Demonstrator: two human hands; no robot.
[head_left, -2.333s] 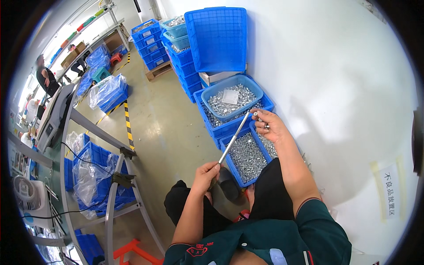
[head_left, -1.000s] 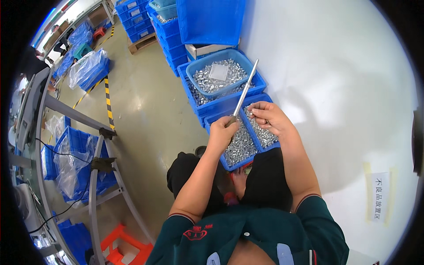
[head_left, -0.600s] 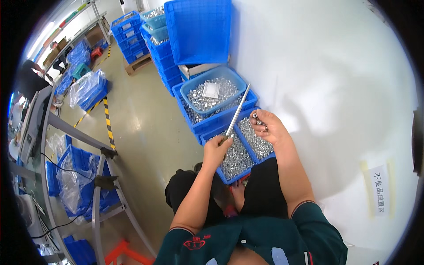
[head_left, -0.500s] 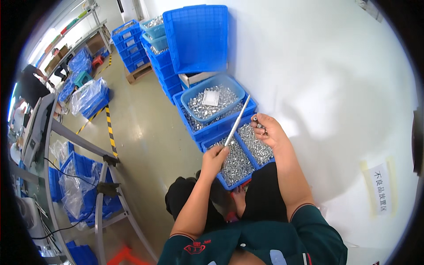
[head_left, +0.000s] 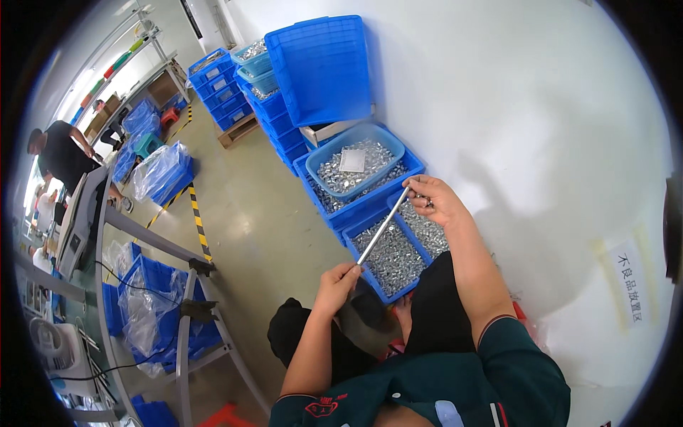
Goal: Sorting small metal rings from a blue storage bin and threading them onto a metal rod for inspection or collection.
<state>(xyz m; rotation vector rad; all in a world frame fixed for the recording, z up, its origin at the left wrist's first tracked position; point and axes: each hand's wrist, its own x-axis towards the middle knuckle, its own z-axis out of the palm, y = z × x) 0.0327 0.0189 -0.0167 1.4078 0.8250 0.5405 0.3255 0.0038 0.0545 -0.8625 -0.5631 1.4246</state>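
A slim silvery metal rod (head_left: 383, 229) slants up between my hands. My left hand (head_left: 336, 287) is closed round its lower end. At the upper end, the fingertips of my right hand (head_left: 440, 200) pinch the tip, and several small metal fittings (head_left: 424, 202) sit in its curled fingers. Below the rod is a divided blue bin (head_left: 379, 293), both compartments filled with small silvery metal parts (head_left: 393, 260). Just beyond it, a light blue basket (head_left: 393, 135) of similar parts, with a white card (head_left: 352, 160) on top, rests on a larger blue crate (head_left: 334, 224).
An upright blue crate (head_left: 320, 71) leans by the white wall (head_left: 498, 85). Stacked blue crates (head_left: 220, 89) stand on a pallet at the back. A grey metal frame (head_left: 181, 327) with cables is on my left, near bagged blue crates (head_left: 153, 277). A person (head_left: 64, 153) stands far left.
My right hand has come to the rod's upper end; before, it was apart from it. My left hand is slightly lower. The whole view has shifted a little.
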